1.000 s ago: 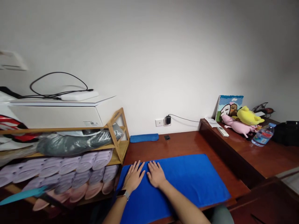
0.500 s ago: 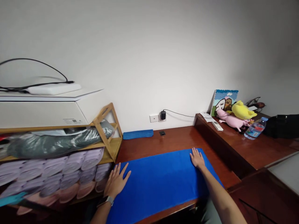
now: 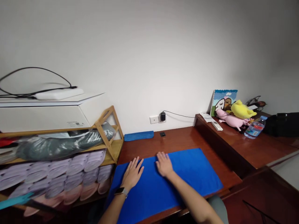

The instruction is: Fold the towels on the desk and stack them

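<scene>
A bright blue cloth (image 3: 191, 171) lies spread flat over the brown wooden desk (image 3: 179, 141), its near edge reaching the desk's front edge. On its left part rests my left hand (image 3: 132, 174), palm down with fingers stretched out; a watch (image 3: 121, 191) is on that wrist. My right hand (image 3: 164, 165) lies flat near the cloth's far edge, around its middle, fingers extended. Neither hand grips anything. Against the wall behind is a folded blue cloth (image 3: 139, 136).
To the left, a wooden rack (image 3: 114, 149) holds several slippers (image 3: 77, 163), a plastic-wrapped bundle (image 3: 58, 146) and a white box (image 3: 42, 118). A raised surface at right bears plush toys (image 3: 233, 120), a remote (image 3: 217, 125) and a water bottle (image 3: 255, 128). A charger (image 3: 163, 116) is plugged into the wall.
My right hand has moved left across the cloth from its right end to about the middle. My left hand has shifted a little to the right. The cloth stays spread out.
</scene>
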A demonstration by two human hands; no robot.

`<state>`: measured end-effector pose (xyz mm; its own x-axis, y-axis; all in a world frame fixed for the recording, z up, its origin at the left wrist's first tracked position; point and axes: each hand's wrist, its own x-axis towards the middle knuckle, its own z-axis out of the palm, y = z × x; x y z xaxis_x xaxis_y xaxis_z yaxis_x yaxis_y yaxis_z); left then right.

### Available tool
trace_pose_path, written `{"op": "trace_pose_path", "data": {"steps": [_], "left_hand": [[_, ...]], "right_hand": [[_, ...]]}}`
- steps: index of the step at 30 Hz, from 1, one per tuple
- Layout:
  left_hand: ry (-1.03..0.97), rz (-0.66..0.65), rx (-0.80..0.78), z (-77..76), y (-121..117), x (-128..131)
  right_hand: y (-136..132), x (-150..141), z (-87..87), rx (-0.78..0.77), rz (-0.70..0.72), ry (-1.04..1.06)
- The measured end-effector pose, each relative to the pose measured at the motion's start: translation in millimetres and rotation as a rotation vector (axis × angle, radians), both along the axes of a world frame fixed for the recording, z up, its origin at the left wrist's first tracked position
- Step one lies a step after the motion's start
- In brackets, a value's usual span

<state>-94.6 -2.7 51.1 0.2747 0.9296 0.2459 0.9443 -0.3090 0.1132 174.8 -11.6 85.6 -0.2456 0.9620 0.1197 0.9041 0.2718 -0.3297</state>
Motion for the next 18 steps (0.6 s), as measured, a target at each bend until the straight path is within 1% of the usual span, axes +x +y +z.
{"op": "trace_pose_path", "data": {"steps": [1, 2, 3, 4, 5, 6, 7, 9, 11, 13, 14, 16, 18], "left_hand": [[0.001, -0.006, -0.030, -2.0, 2.7, 10.6], [0.007, 0.001, -0.060, -4.6, 5.0, 18.8], [0.015, 0.013, -0.084, -7.6, 7.1, 23.6], [0.022, 0.024, -0.102, -10.9, 8.8, 24.5], [0.026, 0.041, -0.110, -14.5, 10.2, 21.2], [0.025, 0.069, -0.109, -18.4, 11.4, 13.8], [0.020, 0.111, -0.101, -22.7, 12.3, 2.9], [0.006, 0.205, -0.073, -32.2, 13.4, -25.9], [-0.004, 0.273, -0.048, -41.6, 13.3, -55.0], [-0.011, 0.290, -0.045, -48.4, 12.1, -75.1], [-0.016, 0.293, -0.044, -50.2, 11.3, -80.3], [-0.023, 0.296, -0.039, -49.4, 9.8, -82.2], [-0.024, 0.302, -0.042, -43.5, 8.9, -77.1]], "right_hand": [[-1.6, -28.7, -1.0, -0.024, 0.057, 0.031], [-2.1, -51.3, -2.6, -0.054, 0.093, 0.051], [-1.7, -66.7, -4.7, -0.083, 0.113, 0.066], [-0.4, -74.5, -7.0, -0.105, 0.123, 0.074], [1.5, -74.4, -9.5, -0.116, 0.126, 0.078], [3.8, -66.9, -12.1, -0.118, 0.121, 0.078], [6.2, -52.5, -14.6, -0.116, 0.108, 0.071], [10.2, -6.8, -19.1, -0.117, 0.047, 0.034], [12.7, 53.7, -22.9, -0.137, -0.065, -0.026], [13.0, 118.8, -25.9, -0.165, -0.209, -0.092], [12.4, 149.8, -26.9, -0.191, -0.293, -0.121], [10.1, 203.5, -27.9, -0.232, -0.448, -0.161], [7.7, 241.4, -26.8, -0.262, -0.546, -0.173]]}}
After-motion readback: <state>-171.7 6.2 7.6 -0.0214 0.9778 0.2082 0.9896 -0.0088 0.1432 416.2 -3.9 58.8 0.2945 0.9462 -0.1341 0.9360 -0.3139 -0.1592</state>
